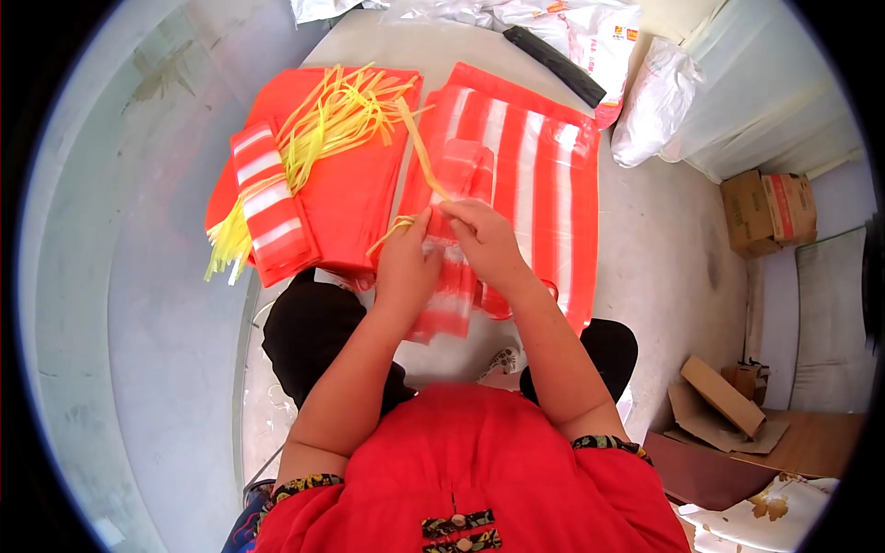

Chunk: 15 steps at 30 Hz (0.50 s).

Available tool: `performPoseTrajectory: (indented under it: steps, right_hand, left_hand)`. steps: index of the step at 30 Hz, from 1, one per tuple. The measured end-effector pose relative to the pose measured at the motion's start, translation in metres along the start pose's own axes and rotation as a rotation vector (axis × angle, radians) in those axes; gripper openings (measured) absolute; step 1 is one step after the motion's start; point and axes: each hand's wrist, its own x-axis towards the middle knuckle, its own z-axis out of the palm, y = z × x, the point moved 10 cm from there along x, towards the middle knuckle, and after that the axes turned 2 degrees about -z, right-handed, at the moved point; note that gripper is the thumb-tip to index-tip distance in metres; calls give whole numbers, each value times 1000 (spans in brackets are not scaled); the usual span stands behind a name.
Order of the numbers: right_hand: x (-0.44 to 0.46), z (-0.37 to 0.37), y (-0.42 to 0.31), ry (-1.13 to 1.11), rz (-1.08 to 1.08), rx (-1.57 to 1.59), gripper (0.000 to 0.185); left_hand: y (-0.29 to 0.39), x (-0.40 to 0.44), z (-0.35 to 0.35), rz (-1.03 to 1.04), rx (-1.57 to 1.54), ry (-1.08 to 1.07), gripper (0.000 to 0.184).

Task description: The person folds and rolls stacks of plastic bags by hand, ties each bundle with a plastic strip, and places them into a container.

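My left hand is closed, with a short end of a yellow plastic strip coming out beside its fingers. Pinched close by, my right hand grips the same strip, whose longer end sticks up and away. Both hands are over a folded bundle of red-and-white striped plastic, the strip lying across it. Under and right of the bundle spreads a flat stack of striped plastic sheets or bags. My hands partly hide the bundle's middle.
To the left, a red plastic stack carries a heap of loose yellow strips and another folded striped bundle. A black roll and white packages lie at the back. Cardboard boxes stand at the right.
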Motion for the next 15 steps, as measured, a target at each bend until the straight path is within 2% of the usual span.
performPoseTrajectory:
  steps: [5,8,11,15]
  right_hand:
    - [2,9,-10,-47,-57,-212,26]
    - [2,12,-11,-70,-47,-238,25]
    - [1,13,-13,-58,-1,-212,24]
    - [0,14,-5,-76,88,-119,23]
  left_hand:
    - [1,-3,-3,2,27,-44,50]
    - [9,-4,-23,89,5,75,43]
    - [19,-3,-39,64,-208,119,40]
    - [57,-4,-36,404,-191,101,32]
